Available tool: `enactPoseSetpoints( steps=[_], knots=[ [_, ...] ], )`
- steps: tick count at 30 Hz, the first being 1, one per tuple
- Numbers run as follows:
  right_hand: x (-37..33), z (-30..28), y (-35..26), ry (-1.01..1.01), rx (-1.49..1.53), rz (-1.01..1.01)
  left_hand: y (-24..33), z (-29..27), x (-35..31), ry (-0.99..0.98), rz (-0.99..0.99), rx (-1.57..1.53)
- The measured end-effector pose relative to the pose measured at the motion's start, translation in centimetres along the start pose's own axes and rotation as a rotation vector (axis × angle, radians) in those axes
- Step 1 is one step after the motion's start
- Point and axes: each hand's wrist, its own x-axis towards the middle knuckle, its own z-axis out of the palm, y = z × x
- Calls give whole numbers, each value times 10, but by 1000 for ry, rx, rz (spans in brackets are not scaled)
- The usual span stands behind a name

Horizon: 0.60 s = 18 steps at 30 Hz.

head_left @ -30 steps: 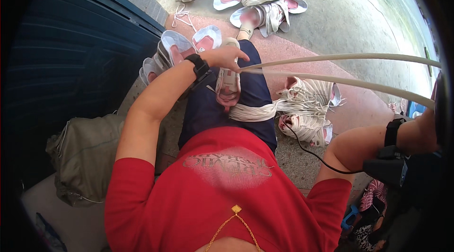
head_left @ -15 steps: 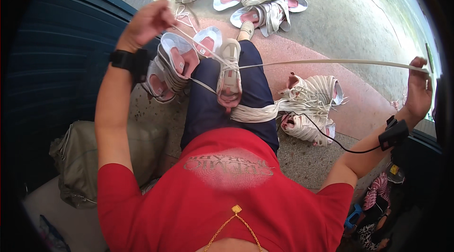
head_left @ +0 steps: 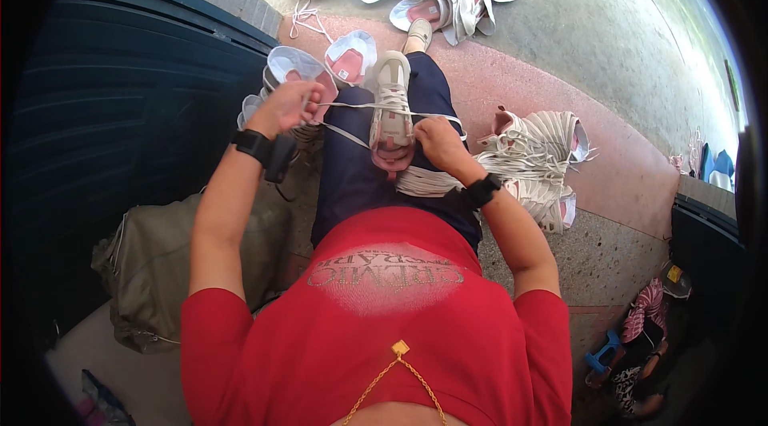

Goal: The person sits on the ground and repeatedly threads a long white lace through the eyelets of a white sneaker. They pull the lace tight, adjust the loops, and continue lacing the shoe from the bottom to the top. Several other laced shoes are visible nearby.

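Observation:
A beige and pink sneaker [head_left: 394, 126] lies on my lap, its toe pointing away from me and its upper part laced. My left hand [head_left: 294, 104] is closed on a flat white shoelace [head_left: 352, 107], which stretches across to the sneaker. At the sneaker's right side my right hand [head_left: 438, 142] is closed, with a loop of lace curving over its knuckles. Its fingertips are partly hidden, but lace appears to run into them. Across my right thigh lies a bundle of white laces [head_left: 428, 181], partly covered by my right forearm.
Laced shoe uppers [head_left: 536, 146] are piled on the floor at my right, and more uppers [head_left: 350, 58] stand by my left knee. Farther off lies another heap of uppers [head_left: 448, 6]. A grey-green sack [head_left: 188, 266] rests at my left beside a dark blue panel [head_left: 144, 98].
Both hands have come inward to the sneaker from wide apart. The lace that was pulled far out to the right is now slack and looped near my right hand.

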Motion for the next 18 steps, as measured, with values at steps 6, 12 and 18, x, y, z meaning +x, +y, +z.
enactPoseSetpoints(
  steps=[6, 12, 18],
  knots=[
    [21, 10, -1, 234, -295, 28, -50, 80, 8, -7, 231, 535],
    [28, 18, -1, 230, -325, 73, -69, 78, 23, 216, 465, 901],
    [33, 17, -2, 246, -280, 94, -75, 82, 26, 427, 833, 1369]
  ],
)
